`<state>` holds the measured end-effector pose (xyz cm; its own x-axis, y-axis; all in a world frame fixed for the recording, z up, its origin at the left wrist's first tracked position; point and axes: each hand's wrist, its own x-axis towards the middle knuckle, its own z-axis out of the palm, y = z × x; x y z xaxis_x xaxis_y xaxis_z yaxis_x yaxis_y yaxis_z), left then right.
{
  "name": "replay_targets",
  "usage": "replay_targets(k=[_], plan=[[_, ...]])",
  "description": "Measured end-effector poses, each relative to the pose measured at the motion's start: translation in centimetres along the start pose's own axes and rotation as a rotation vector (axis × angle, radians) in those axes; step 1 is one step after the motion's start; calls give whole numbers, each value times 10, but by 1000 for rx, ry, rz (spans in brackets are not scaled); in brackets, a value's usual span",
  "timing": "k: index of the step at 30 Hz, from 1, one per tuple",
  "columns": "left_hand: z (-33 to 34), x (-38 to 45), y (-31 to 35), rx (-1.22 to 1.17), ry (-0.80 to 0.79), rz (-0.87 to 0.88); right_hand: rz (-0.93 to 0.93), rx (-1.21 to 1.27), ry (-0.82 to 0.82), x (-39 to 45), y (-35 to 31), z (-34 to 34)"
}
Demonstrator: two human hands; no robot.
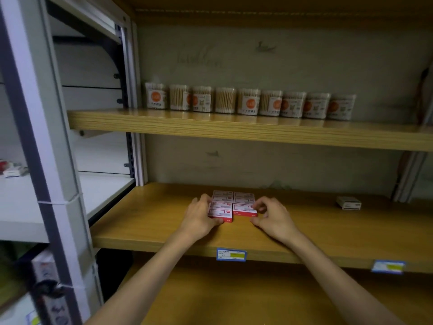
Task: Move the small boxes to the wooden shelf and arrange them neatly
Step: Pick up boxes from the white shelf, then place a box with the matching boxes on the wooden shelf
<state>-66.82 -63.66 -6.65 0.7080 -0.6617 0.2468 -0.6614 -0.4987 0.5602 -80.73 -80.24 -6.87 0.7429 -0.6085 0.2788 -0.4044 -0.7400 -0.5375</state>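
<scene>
left hand (pixel 199 218) grips small boxes (pixel 233 205); right hand (pixel 273 218) beside

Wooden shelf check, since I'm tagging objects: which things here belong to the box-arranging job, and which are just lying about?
Job: red-and-white small boxes, wooden shelf, left hand, right hand.
Lying about: cotton swab jars, lone pale box, price labels.

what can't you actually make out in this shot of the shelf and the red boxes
Head view only:
- Print on the red and white small boxes: too small and blurred.
- Left edge of the box group: covered by the left hand.
- Blue price label on the wooden shelf: text unreadable.
- Grey box far right: dim, markings unclear.
</scene>
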Motion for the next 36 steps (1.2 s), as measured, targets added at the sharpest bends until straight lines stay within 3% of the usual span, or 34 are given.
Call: replay_targets(k=[9,18,28,36], plan=[[-48,-52,-23,202,192,219,-257,32,23,-27,-45,10],[-131,-131,-82,356,309,116,-554,217,-93,-64,-171,63],[-246,-205,-208,372,357,29,-711,346,-150,-110,-333,153],[-338,-217,-352,470,282,-19,-673,264,-138,-102,-458,239]])
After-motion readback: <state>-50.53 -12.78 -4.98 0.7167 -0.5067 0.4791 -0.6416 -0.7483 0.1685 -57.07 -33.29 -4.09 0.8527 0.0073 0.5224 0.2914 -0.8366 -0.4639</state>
